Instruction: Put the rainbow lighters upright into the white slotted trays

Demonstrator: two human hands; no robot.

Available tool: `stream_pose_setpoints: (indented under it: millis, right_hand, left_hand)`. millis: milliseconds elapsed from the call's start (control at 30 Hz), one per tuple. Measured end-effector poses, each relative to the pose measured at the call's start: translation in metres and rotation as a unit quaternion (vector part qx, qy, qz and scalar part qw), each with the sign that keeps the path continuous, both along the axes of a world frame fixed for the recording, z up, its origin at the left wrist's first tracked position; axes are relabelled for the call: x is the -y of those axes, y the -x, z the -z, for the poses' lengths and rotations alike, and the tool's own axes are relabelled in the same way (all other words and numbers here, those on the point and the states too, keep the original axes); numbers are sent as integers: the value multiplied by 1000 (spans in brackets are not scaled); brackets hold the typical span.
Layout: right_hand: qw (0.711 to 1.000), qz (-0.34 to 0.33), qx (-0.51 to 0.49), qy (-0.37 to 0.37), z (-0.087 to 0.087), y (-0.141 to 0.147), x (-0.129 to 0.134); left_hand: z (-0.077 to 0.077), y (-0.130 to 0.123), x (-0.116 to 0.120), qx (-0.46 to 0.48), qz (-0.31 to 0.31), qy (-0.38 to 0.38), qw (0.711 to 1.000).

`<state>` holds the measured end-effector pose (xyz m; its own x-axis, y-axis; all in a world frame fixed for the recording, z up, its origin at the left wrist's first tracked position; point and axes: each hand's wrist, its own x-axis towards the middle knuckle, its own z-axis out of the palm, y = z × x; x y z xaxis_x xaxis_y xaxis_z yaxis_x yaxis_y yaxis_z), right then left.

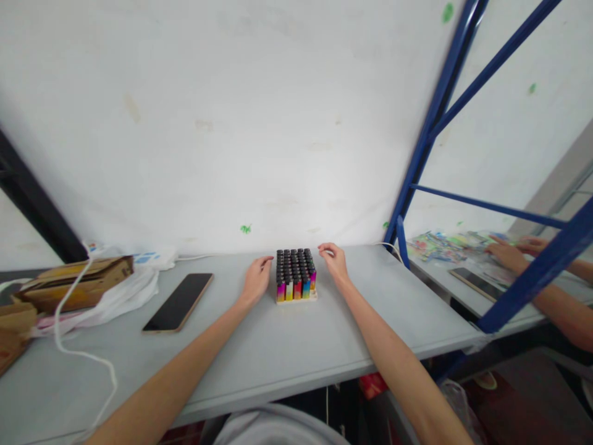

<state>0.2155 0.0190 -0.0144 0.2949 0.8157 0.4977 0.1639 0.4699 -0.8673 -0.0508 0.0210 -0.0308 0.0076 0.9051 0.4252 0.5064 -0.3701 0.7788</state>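
Several lighters [296, 272] stand upright in tight rows in a shallow white tray [296, 301] on the grey table. Their tops are black and their bodies are purple, yellow, orange, red and blue. Close by the left side of the block is my left hand [258, 279], its fingers loosely bent and nothing visible in it. Opposite, my right hand [334, 262] hovers beside the back right corner, apart from the lighters. Its fingers are half curled and hold nothing that I can see. One slot at the tray's front right corner shows no lighter.
A phone [178, 303] lies on the table [287, 358] to the left. Beyond it are torn cardboard boxes [78, 284], a white plastic bag [125, 306] and a white cable [90, 355]. Blue metal posts [424, 142] rise at right; past them another person's hands [509, 253] work over colourful packets [440, 245].
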Motion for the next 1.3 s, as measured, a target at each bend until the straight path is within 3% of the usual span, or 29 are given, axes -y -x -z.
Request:
stream_pose_setpoints:
  millis: [167,300,467,533,600,767,967,1100,1300]
  right_hand:
    - [997,-24,57,-43,-22,5,3]
    - [971,-78,224,-27,-44,23,-5]
    - [856,-86,501,94,-60,65,-19]
    - [811,-79,555,167,-63,78,-26]
    - [790,-90,561,231,-66,83,-34]
    - [805,-75,528,259,-69,64,-43]
    - [821,-15,519,238,-61,7,-23]
    - [825,31,514,234,-53,-20,-8]
    - [821,54,518,235,-48,-24,0]
  left_hand:
    - [-5,2,3,-12,18,3,1000]
    - [-2,5,12,-14,35,10,999]
    - [4,12,33,57,62,32,996]
    - [3,12,42,77,75,39,993]
    - [-1,10,49,81,93,35,992]
    - [-11,3,65,28,149,-26,988]
    - [-17,-4,78,-90,177,-63,978]
    - [-14,-5,70,-102,190,-54,975]
    - [-17,4,49,-98,204,-30,974]
